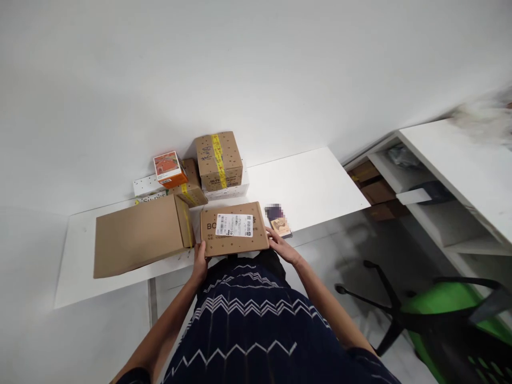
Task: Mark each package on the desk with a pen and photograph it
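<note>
A brown cardboard box (210,246) with a white shipping label (234,225) lies at the front edge of the white table, close to my body. My left hand (201,260) grips its lower left corner, with the thumb on top and the other fingers partly hidden. At the opposite end, my right hand (281,247) holds the right side, fingers against the edge. Just beyond that hand lies a dark, partly blurred packet (282,226) with a tan picture on it. A larger plain cardboard box (136,234) stands close to my left hand.
Toward the wall are a cardboard box with yellow tape (220,157), an orange-and-white box (170,168) and another taped box (192,184). They stand on the white table (308,181). To the right are a white shelf unit (460,176) and a green office chair (440,306).
</note>
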A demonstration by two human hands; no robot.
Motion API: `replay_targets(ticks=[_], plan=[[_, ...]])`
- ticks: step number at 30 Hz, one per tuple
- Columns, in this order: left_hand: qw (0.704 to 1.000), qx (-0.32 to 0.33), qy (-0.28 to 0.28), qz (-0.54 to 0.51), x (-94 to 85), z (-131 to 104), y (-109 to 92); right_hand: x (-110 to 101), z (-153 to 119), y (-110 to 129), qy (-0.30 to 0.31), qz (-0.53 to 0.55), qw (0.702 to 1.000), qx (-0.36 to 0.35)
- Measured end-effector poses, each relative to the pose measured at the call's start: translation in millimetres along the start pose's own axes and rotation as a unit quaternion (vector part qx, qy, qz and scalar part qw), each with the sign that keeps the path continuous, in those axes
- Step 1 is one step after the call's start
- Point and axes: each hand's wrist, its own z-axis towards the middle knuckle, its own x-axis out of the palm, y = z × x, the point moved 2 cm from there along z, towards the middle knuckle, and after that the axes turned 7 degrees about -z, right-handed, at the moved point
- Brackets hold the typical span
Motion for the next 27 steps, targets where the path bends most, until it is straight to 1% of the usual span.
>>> replay_targets(ticks=[1,3,5,7,11,15,17,21,24,27], plan=[[1.000,-0.007,-0.004,-0.006,-4.1,-1.2,2.3,2.0,8.6,2.3,0.011,-0.008,1.000,0.004],[1.000,-0.019,-0.022,-0.005,-9.1,-3.4,6.2,5.2,23.7,6.1,0.014,-0.027,0.999,0.015],[0.998,-0.035,-0.046,-0.003,-10.6,-4.2,9.2,8.4,35.9,9.0,0.006,-0.052,0.998,0.036],[0.997,-0.047,-0.065,-0.008,-9.9,-2.9,11.0,11.9,47.0,11.7,-0.003,-0.107,0.993,0.059],[0.996,-0.035,-0.082,-0.029,-6.0,3.6,12.6,16.7,73.5,17.3,-0.039,-0.233,0.966,0.103],[0.996,-0.009,-0.081,-0.033,-2.7,8.9,15.2,14.4,105.7,21.4,-0.098,-0.308,0.936,0.142],[0.996,-0.005,-0.084,-0.025,-2.1,9.8,16.6,11.6,119.3,21.4,-0.114,-0.341,0.920,0.157],[0.996,0.001,-0.090,-0.013,-2.4,9.1,18.2,7.9,136.1,16.3,-0.098,-0.378,0.904,0.173],[0.995,0.007,-0.093,-0.014,-2.2,8.1,18.5,7.5,143.2,12.8,-0.085,-0.385,0.902,0.178],[0.995,0.008,-0.095,-0.022,-0.9,7.3,18.7,9.5,148.5,12.6,-0.091,-0.382,0.900,0.188]])
